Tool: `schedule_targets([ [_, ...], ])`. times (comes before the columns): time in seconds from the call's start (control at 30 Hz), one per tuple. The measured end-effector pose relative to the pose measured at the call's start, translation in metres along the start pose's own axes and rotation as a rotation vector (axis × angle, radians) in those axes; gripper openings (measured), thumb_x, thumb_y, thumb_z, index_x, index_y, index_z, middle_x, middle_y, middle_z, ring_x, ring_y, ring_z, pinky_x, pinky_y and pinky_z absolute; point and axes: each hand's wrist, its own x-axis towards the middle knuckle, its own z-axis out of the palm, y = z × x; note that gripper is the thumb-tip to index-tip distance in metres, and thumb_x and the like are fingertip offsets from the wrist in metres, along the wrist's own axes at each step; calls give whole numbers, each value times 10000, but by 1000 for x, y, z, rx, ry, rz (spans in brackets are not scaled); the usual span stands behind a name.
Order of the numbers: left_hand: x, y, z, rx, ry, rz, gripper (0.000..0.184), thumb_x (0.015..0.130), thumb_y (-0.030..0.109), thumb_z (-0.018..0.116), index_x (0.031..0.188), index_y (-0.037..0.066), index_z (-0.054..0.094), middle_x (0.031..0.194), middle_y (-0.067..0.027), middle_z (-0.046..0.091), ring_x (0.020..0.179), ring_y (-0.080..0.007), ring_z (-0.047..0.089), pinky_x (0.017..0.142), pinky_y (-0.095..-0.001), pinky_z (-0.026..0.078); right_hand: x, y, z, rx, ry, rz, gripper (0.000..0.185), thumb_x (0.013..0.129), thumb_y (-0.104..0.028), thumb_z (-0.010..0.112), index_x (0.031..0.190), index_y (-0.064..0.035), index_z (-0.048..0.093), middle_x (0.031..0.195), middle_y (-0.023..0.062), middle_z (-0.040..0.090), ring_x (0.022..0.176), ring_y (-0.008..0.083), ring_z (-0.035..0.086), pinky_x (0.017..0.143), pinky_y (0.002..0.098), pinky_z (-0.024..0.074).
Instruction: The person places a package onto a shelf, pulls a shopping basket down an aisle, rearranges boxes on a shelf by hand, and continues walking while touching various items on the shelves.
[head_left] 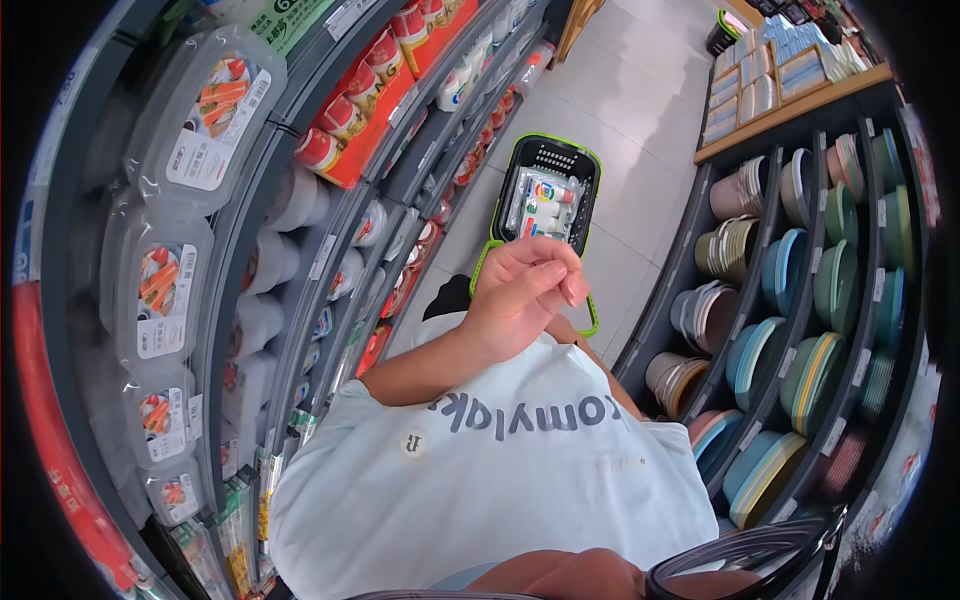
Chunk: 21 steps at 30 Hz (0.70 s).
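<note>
Your left hand point(525, 292) is up in front of your shirt point(470, 500), its fingers curled in and drawn together near the thumb, with no item seen between them. Your right forearm point(592, 352) comes in from the other side, but your right hand is hidden behind the left, so you cannot tell from here how its fingers stand or whether they hold anything.

The black basket point(548, 137) with the green rim is the thing nearest your fingers. It appears to sit just beyond them on the tiled floor point(640, 120), with its green handle point(595, 318) swung down on your side and partly hidden by your left hand. Whether you touch that handle is not clear.

As for what is done, white packs point(545, 205) with coloured labels already lie inside the basket, past your fingertips; their exact number and contents are too small to make out. Nothing visible settles whether the basket's load is complete.

Off to the left of your fingers, clear food containers point(215, 115) and red packs point(345, 115) line the shelves. To the right of them, stacked bowls point(785, 272) in blue, green and pink fill slanting rows, below a wood-edged display point(760, 134).
</note>
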Motion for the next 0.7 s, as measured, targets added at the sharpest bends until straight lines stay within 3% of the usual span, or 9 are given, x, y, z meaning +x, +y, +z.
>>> schedule_targets([
  [0.23,-48,38,8,127,-13,-19,206,975,68,522,1103,-13,661,892,-98,668,811,-175,585,788,-365,451,-27,-44,23,16,25,49,440,840,-460,637,1033,-70,709,1028,199,719,960,392,688,803,502,544],
  [0.43,-97,96,5,275,36,27,240,954,30,544,1155,-18,665,905,-121,686,820,-211,605,795,-389,481,-19,-75,78,-9,-61,122,516,825,-512,652,1103,-81,708,1092,185,717,1007,370,690,842,486,551],
  [0.7,-155,137,-33,384,-13,218,109,917,60,694,995,-13,674,822,-107,674,766,-196,617,678,-359,437,-19,-104,144,-66,-130,213,515,825,-514,660,1122,-97,704,1127,186,708,1046,365,678,876,475,548],
])
